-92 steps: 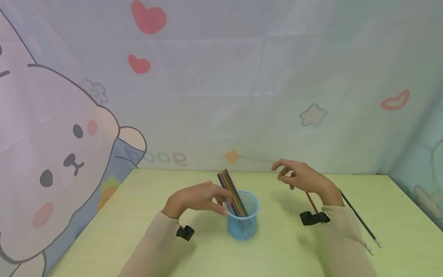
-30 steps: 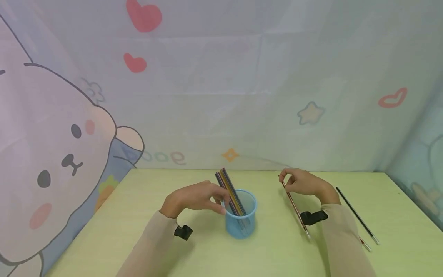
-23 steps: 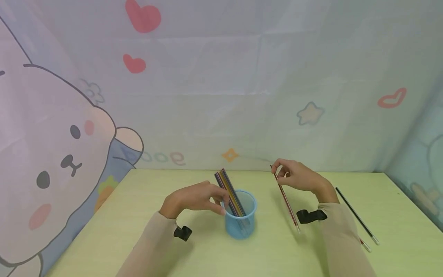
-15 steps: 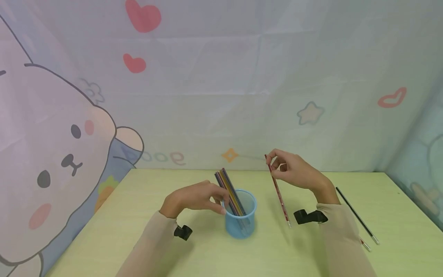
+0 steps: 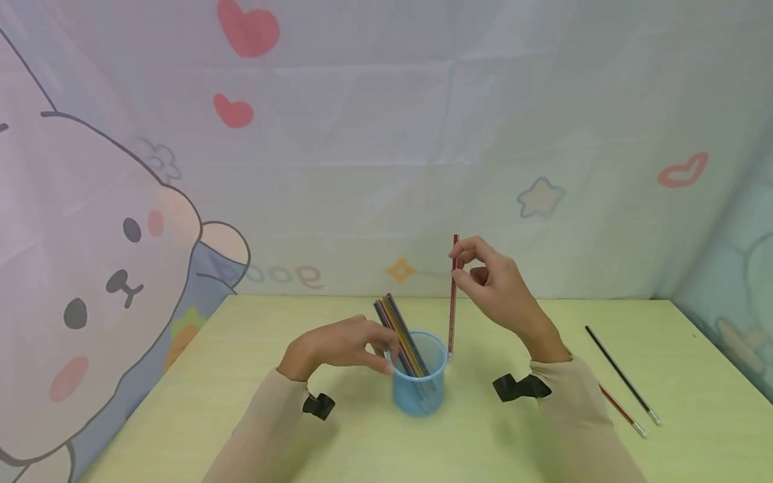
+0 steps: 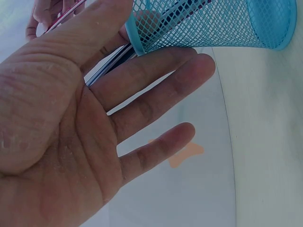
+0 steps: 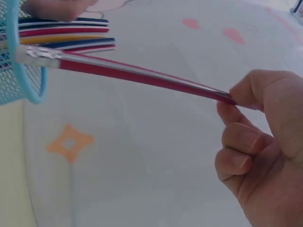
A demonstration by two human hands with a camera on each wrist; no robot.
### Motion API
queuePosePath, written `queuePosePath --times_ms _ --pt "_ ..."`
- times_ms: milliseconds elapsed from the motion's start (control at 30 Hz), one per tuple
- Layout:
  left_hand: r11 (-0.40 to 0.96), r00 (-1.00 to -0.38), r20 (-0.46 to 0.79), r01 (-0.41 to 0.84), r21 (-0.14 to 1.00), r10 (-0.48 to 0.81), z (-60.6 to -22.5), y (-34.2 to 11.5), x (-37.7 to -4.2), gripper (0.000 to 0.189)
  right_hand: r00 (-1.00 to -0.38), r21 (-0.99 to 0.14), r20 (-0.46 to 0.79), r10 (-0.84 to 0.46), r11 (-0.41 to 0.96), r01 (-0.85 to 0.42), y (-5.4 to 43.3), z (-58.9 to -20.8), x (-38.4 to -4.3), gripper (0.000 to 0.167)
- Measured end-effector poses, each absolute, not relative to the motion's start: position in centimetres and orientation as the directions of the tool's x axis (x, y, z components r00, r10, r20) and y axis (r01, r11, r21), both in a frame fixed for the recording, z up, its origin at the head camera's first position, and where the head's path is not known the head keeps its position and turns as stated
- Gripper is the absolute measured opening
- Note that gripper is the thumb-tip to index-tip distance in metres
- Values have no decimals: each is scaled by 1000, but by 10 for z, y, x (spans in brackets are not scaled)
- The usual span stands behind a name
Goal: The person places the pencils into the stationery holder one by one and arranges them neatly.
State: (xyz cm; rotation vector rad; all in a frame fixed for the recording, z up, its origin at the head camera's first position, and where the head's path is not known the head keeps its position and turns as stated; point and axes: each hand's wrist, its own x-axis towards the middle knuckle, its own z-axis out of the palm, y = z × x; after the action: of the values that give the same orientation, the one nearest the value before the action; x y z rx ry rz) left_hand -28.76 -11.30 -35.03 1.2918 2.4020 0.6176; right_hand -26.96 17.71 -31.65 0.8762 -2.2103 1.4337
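Note:
A blue mesh pencil cup [image 5: 419, 396] stands upright on the table, holding several pencils [image 5: 403, 335] that lean left. My left hand [image 5: 341, 343] is at the cup's left rim, thumb and index finger holding it. In the left wrist view the other fingers [image 6: 151, 106] stretch out along the cup. My right hand [image 5: 501, 288] pinches a red pencil [image 5: 453, 308] near its upper end between thumb and fingertips. This pencil hangs nearly upright, its white eraser end [image 7: 38, 56] low beside the cup's right rim. Whether it touches the rim I cannot tell.
Right of the right forearm, a black pencil [image 5: 622, 373] and a red pencil [image 5: 623, 410] lie on the pale green table [image 5: 483, 443]. The sleeve partly hides the red one. A printed cloth backdrop [image 5: 362, 168] rises behind the table's far edge.
The right hand has taken hold of a red pencil from the table, lifted it, carried it left to the cup and turned it nearly upright. The left hand has stayed at the rim.

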Motion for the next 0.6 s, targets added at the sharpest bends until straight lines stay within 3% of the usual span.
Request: queuePosePath --times_ms 467,600 --pt "489 -526 -89 697 524 846 -348 -112 -287 10 -630 -556 740 -237 313 -770 156 -326 -273 18" --pt "485 -523 -86 700 524 848 -348 -113 -286 10 -634 -544 721 -279 338 -768 152 -331 -276 20"
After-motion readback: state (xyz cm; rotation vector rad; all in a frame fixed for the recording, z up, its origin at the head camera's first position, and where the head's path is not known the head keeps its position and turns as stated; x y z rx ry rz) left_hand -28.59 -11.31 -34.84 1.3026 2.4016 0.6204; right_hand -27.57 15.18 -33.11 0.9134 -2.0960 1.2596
